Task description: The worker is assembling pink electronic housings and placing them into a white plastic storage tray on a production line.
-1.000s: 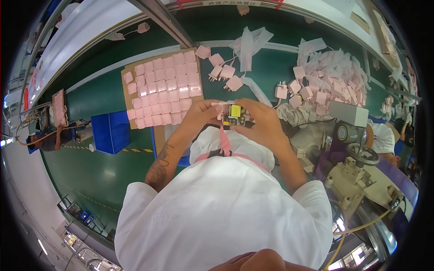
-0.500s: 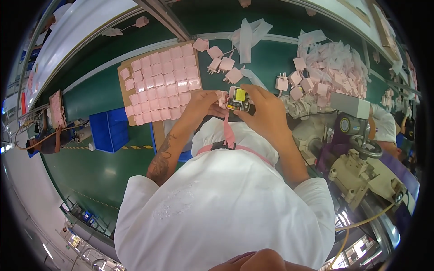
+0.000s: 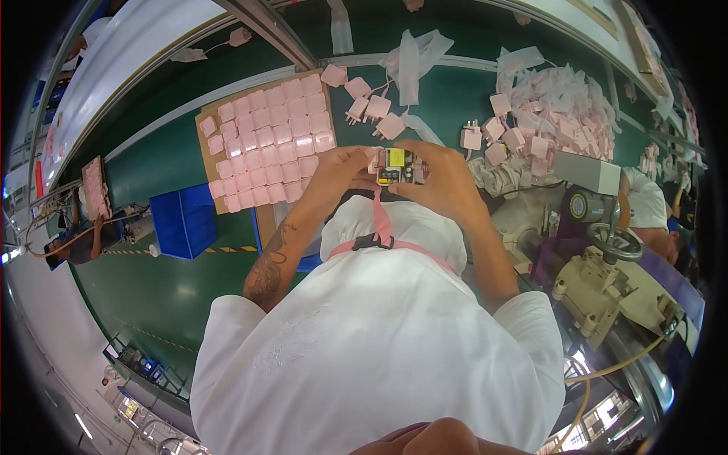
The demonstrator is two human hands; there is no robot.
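Note:
Between my hands, in front of my waist, is a small circuit board with a yellow-wrapped transformer and dark parts on it. My right hand grips the board by its right side, thumb below and fingers above. In the fingers of my left hand is a pink plastic housing piece, held against the board's left edge. How far the two parts fit together I cannot tell. Left of my hands lies a cardboard tray filled with rows of pink housings.
Several pink plug adapters lie beyond my hands on the green belt. A heap of adapters with white wrapping is at the right, behind a machine with a handwheel. A blue bin stands left; co-workers are at both sides.
The circuit board has turned more upright and shifted slightly left, closer to the housing piece. A white strip has appeared on the far belt at the top.

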